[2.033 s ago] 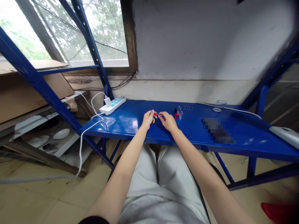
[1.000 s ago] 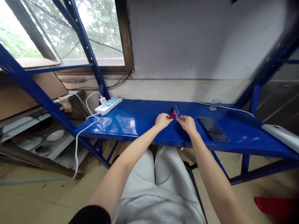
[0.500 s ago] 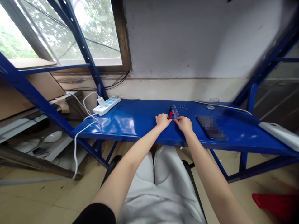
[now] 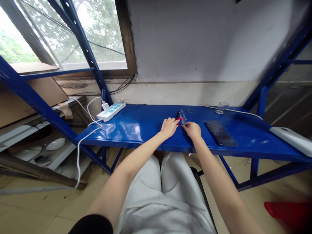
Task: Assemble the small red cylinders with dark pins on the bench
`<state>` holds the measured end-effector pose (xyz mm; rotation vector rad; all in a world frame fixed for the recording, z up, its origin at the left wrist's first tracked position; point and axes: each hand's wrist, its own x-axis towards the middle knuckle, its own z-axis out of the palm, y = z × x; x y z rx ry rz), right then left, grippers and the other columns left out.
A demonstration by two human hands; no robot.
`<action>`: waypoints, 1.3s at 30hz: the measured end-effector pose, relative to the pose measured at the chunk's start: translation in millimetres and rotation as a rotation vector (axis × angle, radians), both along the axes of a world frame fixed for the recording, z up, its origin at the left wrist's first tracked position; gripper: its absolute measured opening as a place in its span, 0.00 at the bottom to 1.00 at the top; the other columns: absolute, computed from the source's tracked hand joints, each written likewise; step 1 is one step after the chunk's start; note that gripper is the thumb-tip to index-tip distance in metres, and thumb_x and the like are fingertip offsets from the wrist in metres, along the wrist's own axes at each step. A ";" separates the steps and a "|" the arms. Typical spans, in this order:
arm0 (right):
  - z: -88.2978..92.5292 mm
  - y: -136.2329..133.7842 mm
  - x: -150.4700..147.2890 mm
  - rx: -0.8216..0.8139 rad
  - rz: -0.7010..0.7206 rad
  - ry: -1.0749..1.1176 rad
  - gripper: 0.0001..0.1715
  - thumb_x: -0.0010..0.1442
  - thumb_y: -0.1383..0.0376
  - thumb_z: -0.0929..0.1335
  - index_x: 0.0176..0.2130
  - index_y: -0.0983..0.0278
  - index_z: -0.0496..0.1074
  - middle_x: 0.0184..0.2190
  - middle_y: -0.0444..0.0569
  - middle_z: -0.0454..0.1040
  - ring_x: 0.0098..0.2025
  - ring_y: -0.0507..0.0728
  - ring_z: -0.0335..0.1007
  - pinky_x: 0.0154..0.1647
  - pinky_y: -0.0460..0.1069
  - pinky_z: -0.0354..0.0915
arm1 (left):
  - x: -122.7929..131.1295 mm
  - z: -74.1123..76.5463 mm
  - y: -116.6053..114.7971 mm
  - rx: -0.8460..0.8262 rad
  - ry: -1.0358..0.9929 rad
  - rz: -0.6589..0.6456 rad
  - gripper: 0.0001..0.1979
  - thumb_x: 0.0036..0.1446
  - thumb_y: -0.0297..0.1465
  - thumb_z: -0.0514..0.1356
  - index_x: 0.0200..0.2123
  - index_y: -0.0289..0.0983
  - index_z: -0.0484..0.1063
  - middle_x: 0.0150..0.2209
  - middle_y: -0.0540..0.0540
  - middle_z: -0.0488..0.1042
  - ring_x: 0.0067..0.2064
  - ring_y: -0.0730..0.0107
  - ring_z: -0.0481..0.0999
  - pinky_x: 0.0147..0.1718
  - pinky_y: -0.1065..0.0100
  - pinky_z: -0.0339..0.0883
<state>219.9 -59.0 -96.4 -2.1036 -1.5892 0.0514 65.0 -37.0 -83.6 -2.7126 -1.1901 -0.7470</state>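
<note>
Both of my hands are low over the blue table, close together near its front edge. My left hand [image 4: 170,127] reaches from the left with its fingertips on a small red and black object [image 4: 178,119], whose exact kind is too small to tell. To the right of it lies a cluster of small clear plastic pieces [image 4: 182,116]. My right hand [image 4: 193,130] is closed, thumb and index finger pinched together at the near end of the clear cluster. What sits between those fingertips is hidden.
Behind the cluster lie several tiny pieces [image 4: 190,111] in rows. To the right are a dark phone [image 4: 214,131], a clear glass [image 4: 221,108] and a white device [image 4: 291,139]. A white power strip [image 4: 111,111] with cables lies at the left of the blue table [image 4: 146,118].
My left hand has shifted slightly up; its fingers are straighter, with a fingertip now on the red part. My right hand stays nearly in place.
</note>
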 end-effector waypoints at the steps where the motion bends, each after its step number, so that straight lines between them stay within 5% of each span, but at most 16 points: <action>1: 0.3 -0.3 -0.2 -0.002 0.000 -0.003 0.15 0.54 0.55 0.64 0.36 0.61 0.75 0.33 0.52 0.76 0.39 0.60 0.71 0.35 0.50 0.60 | 0.5 -0.1 0.6 0.004 -0.001 0.005 0.16 0.60 0.33 0.50 0.50 0.39 0.65 0.42 0.42 0.69 0.45 0.61 0.64 0.43 0.62 0.54; 7: 0.9 0.3 -0.9 0.006 -0.009 0.000 0.14 0.54 0.56 0.64 0.35 0.61 0.74 0.33 0.52 0.76 0.38 0.60 0.70 0.34 0.49 0.60 | -0.9 1.6 5.3 0.017 -0.060 0.021 0.10 0.59 0.30 0.50 0.39 0.37 0.70 0.39 0.43 0.71 0.42 0.63 0.65 0.41 0.63 0.55; 12: -0.1 -2.0 -1.5 0.019 0.005 0.020 0.12 0.54 0.58 0.64 0.32 0.61 0.74 0.29 0.50 0.75 0.35 0.58 0.70 0.30 0.47 0.57 | -26.3 2.8 19.4 -0.022 -0.165 0.039 0.06 0.56 0.30 0.54 0.35 0.38 0.71 0.37 0.46 0.73 0.40 0.65 0.67 0.40 0.64 0.57; 19: 19.1 -3.7 -34.2 0.295 0.241 0.058 0.15 0.59 0.58 0.59 0.37 0.64 0.68 0.25 0.48 0.72 0.28 0.54 0.67 0.25 0.45 0.52 | -92.0 -5.8 48.3 -0.052 -0.680 0.211 0.03 0.51 0.27 0.58 0.31 0.35 0.70 0.32 0.46 0.73 0.33 0.70 0.69 0.37 0.67 0.62; 24: 38.3 22.5 -80.8 0.298 0.341 0.051 0.14 0.61 0.58 0.58 0.38 0.63 0.66 0.27 0.47 0.72 0.29 0.53 0.67 0.26 0.45 0.52 | -106.5 -9.1 47.9 -0.175 -1.015 0.301 0.02 0.49 0.25 0.58 0.30 0.34 0.70 0.29 0.47 0.72 0.30 0.73 0.70 0.34 0.70 0.64; 30: 20.3 45.6 -112.6 0.115 0.279 -0.075 0.10 0.60 0.60 0.60 0.37 0.62 0.66 0.32 0.48 0.74 0.34 0.54 0.70 0.28 0.45 0.55 | -106.7 -9.9 46.2 -0.192 -1.070 0.221 0.03 0.48 0.24 0.59 0.29 0.34 0.70 0.29 0.47 0.72 0.30 0.75 0.69 0.34 0.71 0.65; 39: 13.3 33.5 -113.3 -0.011 0.296 -0.277 0.10 0.60 0.63 0.59 0.40 0.63 0.65 0.35 0.51 0.74 0.36 0.58 0.72 0.31 0.47 0.59 | -105.1 -10.9 43.1 -0.180 -0.975 0.137 0.03 0.48 0.25 0.59 0.30 0.34 0.71 0.30 0.46 0.73 0.30 0.74 0.69 0.34 0.70 0.65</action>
